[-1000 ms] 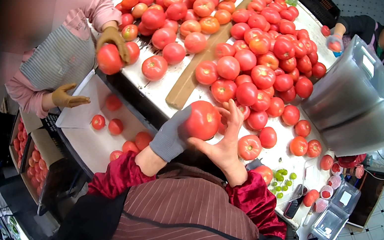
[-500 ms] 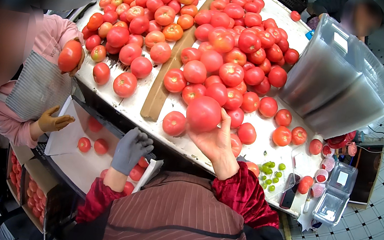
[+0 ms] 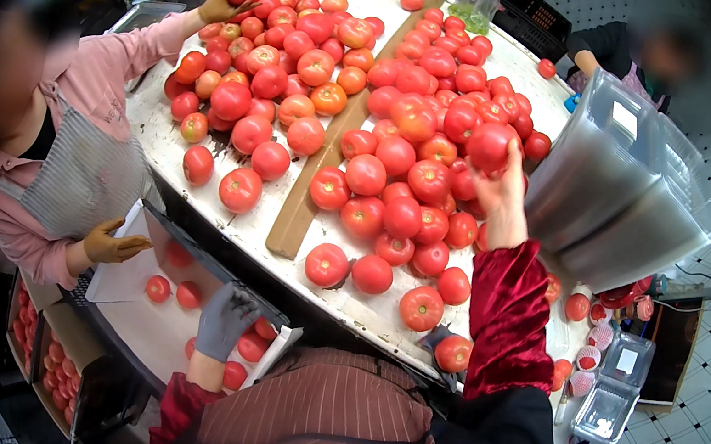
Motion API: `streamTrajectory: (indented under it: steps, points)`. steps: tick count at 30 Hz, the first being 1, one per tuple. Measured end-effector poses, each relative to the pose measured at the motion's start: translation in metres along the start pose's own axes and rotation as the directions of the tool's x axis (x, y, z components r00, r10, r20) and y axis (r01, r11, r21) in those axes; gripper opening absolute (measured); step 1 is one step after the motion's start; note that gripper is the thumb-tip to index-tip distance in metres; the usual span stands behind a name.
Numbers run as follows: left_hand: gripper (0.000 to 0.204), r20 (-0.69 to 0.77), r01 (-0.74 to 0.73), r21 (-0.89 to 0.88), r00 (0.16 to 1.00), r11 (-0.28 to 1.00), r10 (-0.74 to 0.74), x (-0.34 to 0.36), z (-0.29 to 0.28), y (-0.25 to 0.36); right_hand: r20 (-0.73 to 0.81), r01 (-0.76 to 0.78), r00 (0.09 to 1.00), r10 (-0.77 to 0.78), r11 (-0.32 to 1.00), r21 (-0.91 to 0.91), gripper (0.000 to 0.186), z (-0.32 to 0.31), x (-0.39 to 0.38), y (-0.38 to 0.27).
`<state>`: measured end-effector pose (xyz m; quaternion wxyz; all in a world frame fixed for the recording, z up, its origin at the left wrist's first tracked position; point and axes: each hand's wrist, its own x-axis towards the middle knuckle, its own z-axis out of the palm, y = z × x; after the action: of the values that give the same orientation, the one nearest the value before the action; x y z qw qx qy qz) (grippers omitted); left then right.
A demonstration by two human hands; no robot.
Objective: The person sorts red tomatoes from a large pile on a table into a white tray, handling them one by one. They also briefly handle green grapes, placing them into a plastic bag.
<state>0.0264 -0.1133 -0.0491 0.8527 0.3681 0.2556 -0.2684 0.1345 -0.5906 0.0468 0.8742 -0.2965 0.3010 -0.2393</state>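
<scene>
My right hand (image 3: 507,204), bare, reaches over the right-hand pile of tomatoes (image 3: 404,218). Its fingers are closed round a large red tomato (image 3: 489,147) at the pile's right side; part of the grip is hidden behind the fruit. My left hand (image 3: 227,324) wears a grey glove and hovers above the right end of a white-lined box (image 3: 161,335). Its fingers are apart and slightly bent, with nothing in them. Several tomatoes (image 3: 253,346) lie in that box beside and below the glove.
A wooden strip (image 3: 314,188) divides the table's two tomato piles. Tall stacks of clear plastic boxes (image 3: 610,169) stand at right, near an open clear box (image 3: 608,406). At left, a co-worker's gloved hand (image 3: 223,4) holds a tomato; the other glove (image 3: 112,244) is over the box.
My right hand has moved away and rightward over the pile, holding a tomato. My left hand has shifted slightly nearer. The co-worker's tomato hand has gone to the far side of the left pile.
</scene>
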Motion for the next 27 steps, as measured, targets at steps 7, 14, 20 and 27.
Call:
streamTrajectory:
  steps: [7, 14, 20, 27]
  points:
    - [0.017, -0.098, -0.08, 0.067, 0.991, 0.995, 0.086, 0.002, -0.05, 0.003, 0.157, 0.356, 0.929, -0.336, 0.927, -0.117, 0.045, 0.0, 0.041, -0.023]
    - [0.02, -0.399, -0.189, 0.311, 0.863, 0.931, 0.309, -0.012, -0.13, 0.035, 0.251, 0.268, 0.952, -0.176, 0.874, -0.404, 0.047, -0.034, -0.057, 0.044]
    - [0.021, -0.379, -0.201, 0.319, 0.869, 0.926, 0.32, -0.005, -0.153, 0.039, 0.278, 0.163, 0.96, -0.031, 0.868, -0.469, 0.041, -0.037, -0.101, 0.07]
    - [0.03, -0.379, -0.197, 0.664, 0.742, 0.721, 0.552, 0.051, -0.193, 0.029, 0.327, 0.048, 0.908, 0.263, 0.709, -0.704, 0.025, -0.077, -0.16, 0.099]
